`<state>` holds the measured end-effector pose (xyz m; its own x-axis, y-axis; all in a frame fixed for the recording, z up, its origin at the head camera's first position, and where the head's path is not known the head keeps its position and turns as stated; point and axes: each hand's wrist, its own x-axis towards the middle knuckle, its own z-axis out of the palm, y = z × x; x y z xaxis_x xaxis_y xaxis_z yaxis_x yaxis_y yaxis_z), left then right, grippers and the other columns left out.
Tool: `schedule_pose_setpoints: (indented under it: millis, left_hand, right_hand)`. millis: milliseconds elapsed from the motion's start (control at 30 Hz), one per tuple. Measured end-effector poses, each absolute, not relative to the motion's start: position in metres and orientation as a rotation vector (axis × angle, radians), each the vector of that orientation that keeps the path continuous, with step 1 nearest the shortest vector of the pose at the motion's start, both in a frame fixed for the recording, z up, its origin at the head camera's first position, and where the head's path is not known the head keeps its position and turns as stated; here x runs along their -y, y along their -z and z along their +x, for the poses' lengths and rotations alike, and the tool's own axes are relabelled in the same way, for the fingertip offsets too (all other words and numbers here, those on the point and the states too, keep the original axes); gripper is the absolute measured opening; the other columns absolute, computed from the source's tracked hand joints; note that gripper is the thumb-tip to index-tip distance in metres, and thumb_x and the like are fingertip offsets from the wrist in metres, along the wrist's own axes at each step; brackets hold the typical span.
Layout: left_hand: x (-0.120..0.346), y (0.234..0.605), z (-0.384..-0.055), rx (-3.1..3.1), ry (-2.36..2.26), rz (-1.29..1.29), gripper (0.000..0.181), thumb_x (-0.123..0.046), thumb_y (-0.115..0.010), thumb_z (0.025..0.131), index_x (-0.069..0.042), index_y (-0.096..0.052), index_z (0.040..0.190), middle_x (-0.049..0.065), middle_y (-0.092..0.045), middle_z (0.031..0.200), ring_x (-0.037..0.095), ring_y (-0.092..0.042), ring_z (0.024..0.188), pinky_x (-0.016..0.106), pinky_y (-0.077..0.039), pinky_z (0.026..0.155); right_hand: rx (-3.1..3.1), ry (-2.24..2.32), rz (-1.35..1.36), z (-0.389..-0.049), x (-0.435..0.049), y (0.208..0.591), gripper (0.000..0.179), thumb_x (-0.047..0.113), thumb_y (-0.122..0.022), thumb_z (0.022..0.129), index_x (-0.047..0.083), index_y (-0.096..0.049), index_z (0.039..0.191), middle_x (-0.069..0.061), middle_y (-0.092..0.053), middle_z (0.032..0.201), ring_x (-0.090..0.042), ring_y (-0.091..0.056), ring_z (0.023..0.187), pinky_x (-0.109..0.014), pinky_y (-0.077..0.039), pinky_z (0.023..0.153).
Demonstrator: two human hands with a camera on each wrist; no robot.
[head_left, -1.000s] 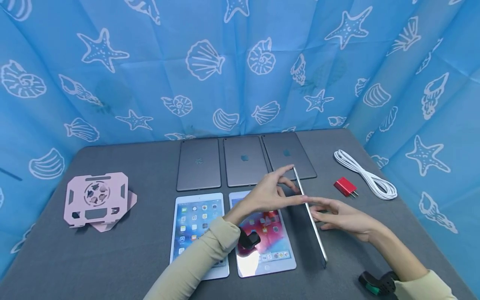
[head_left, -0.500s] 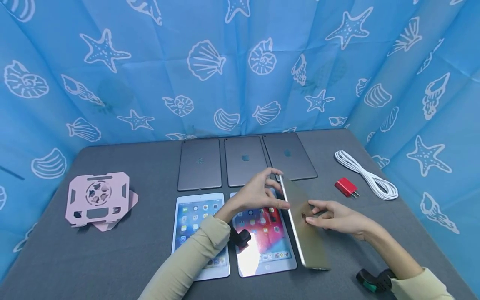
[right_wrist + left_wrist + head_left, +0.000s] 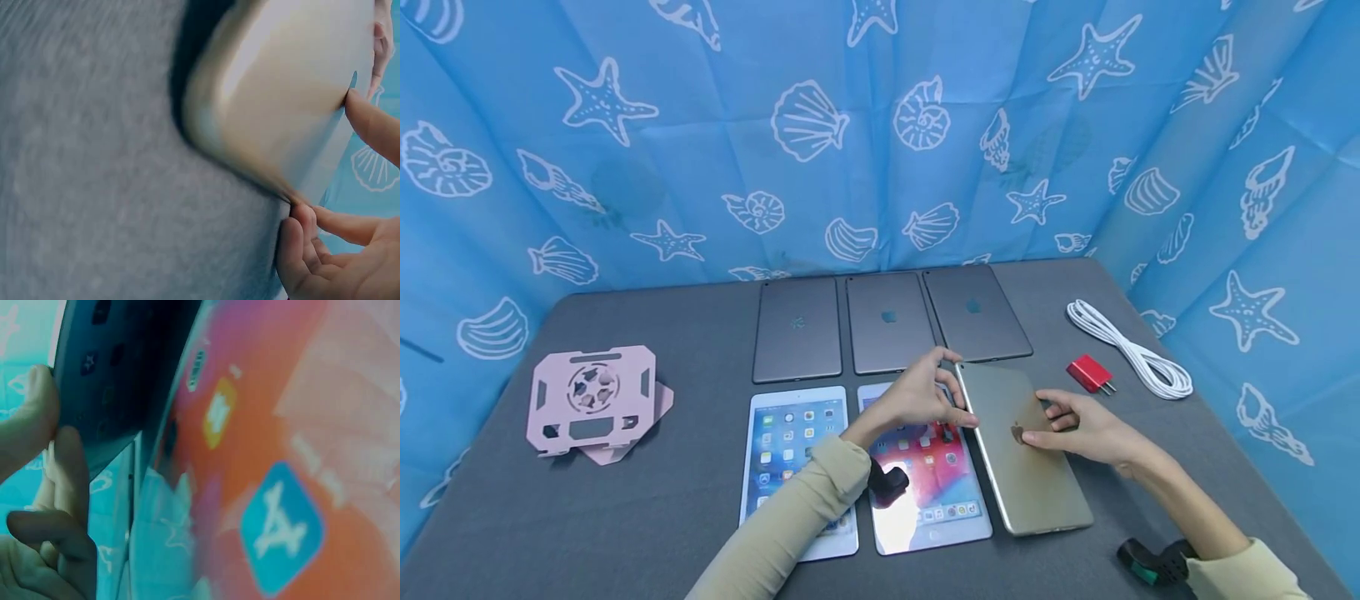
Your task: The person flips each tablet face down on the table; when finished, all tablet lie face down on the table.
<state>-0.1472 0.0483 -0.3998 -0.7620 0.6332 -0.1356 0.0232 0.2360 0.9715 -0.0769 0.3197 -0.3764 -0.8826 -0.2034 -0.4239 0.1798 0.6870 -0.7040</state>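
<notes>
A tablet with a gold back (image 3: pixel 1026 475) lies at a slant, back up, its left long edge raised and its right edge low by the cloth. My left hand (image 3: pixel 917 396) holds that raised edge between thumb and fingers. My right hand (image 3: pixel 1086 429) pinches the other side, thumb on the back by the apple logo, fingers curled at the edge. In the left wrist view, dim icons show on the tablet's underside screen (image 3: pixel 106 381). The right wrist view shows the right thumb (image 3: pixel 375 128) on the gold back (image 3: pixel 281 94). Beneath my left wrist lies a lit white tablet (image 3: pixel 932 533).
Another lit white tablet (image 3: pixel 760 458) lies further left. Behind are three dark tablets, backs up: left (image 3: pixel 797 333), middle (image 3: pixel 891 333) and right (image 3: pixel 981 321). A red charger plug (image 3: pixel 1088 372) and white cable (image 3: pixel 1131 350) lie right; a pink folding stand (image 3: pixel 595 392) lies left.
The gold tablet has turned from nearly edge-on to back up, its right side lowering toward the cloth. My left hand moved left and slightly down with its edge; the right thumb moved onto the back.
</notes>
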Motion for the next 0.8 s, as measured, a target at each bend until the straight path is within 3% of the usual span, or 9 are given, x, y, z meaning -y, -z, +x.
schedule_pose_setpoints:
  millis: [133,200,267,367,500,667,800]
  left_hand:
    - [-0.056,0.403,-0.147,-2.159,-1.445,0.604,0.085,-0.011,-0.09,0.077,-0.006,-0.042,0.147,-0.007,-0.068,0.079,0.01,-0.056,0.057,0.029,-0.052,0.084]
    - [-0.059,0.404,-0.147,-2.245,-1.378,0.619,0.085,-0.015,-0.091,0.077,-0.006,-0.044,0.148,-0.007,-0.07,0.078,0.007,-0.059,0.069,0.032,-0.047,0.104]
    - [-0.061,0.404,-0.147,-2.3,-1.329,0.627,0.087,-0.018,-0.091,0.077,-0.006,-0.045,0.15,-0.007,-0.071,0.079,0.007,-0.061,0.082,0.035,-0.045,0.109]
    - [-0.065,0.405,-0.147,-2.349,-1.274,0.638,0.09,-0.02,-0.091,0.077,-0.004,-0.043,0.152,-0.006,-0.072,0.079,0.006,-0.061,0.091,0.031,-0.046,0.107]
    - [-0.068,0.407,-0.147,-2.388,-1.217,0.64,0.093,-0.023,-0.091,0.077,-0.003,-0.042,0.153,-0.007,-0.072,0.078,0.006,-0.061,0.093,0.028,-0.047,0.104]
    - [-0.071,0.411,-0.147,-2.433,-1.146,0.638,0.092,-0.027,-0.09,0.078,-0.003,-0.042,0.153,-0.009,-0.071,0.076,0.016,-0.06,0.121,0.033,-0.044,0.111]
    - [-0.072,0.412,-0.147,-2.443,-1.13,0.632,0.091,-0.027,-0.09,0.078,-0.003,-0.043,0.153,-0.008,-0.071,0.075,0.02,-0.058,0.13,0.035,-0.043,0.113]
  right_hand:
    - [-2.494,1.022,0.018,-0.078,-0.323,0.378,0.093,0.036,-0.079,0.09,-0.012,-0.03,0.153,-0.027,-0.048,0.13,-0.031,-0.053,0.108,-0.037,-0.051,0.083]
    - [-2.526,0.986,0.031,-0.079,-0.324,0.379,0.094,0.037,-0.08,0.089,-0.012,-0.03,0.152,-0.029,-0.048,0.132,-0.033,-0.053,0.11,-0.039,-0.053,0.083]
    - [-2.552,0.954,0.04,-0.08,-0.325,0.38,0.095,0.039,-0.08,0.088,-0.012,-0.031,0.152,-0.031,-0.047,0.133,-0.035,-0.054,0.111,-0.041,-0.054,0.083]
    - [-2.583,0.922,0.046,-0.082,-0.326,0.381,0.096,0.039,-0.081,0.087,-0.013,-0.03,0.151,-0.033,-0.047,0.133,-0.037,-0.054,0.111,-0.043,-0.055,0.083]
    - [-2.606,0.899,0.045,-0.083,-0.326,0.381,0.097,0.037,-0.082,0.086,-0.015,-0.03,0.15,-0.033,-0.046,0.131,-0.038,-0.053,0.109,-0.042,-0.055,0.082]
    - [-2.633,0.897,0.029,-0.083,-0.327,0.382,0.094,0.032,-0.084,0.085,-0.017,-0.033,0.148,-0.028,-0.046,0.124,-0.035,-0.05,0.105,-0.038,-0.051,0.08]
    - [-2.646,0.895,0.026,-0.084,-0.327,0.382,0.093,0.03,-0.085,0.084,-0.017,-0.034,0.146,-0.026,-0.046,0.121,-0.033,-0.048,0.102,-0.036,-0.05,0.079]
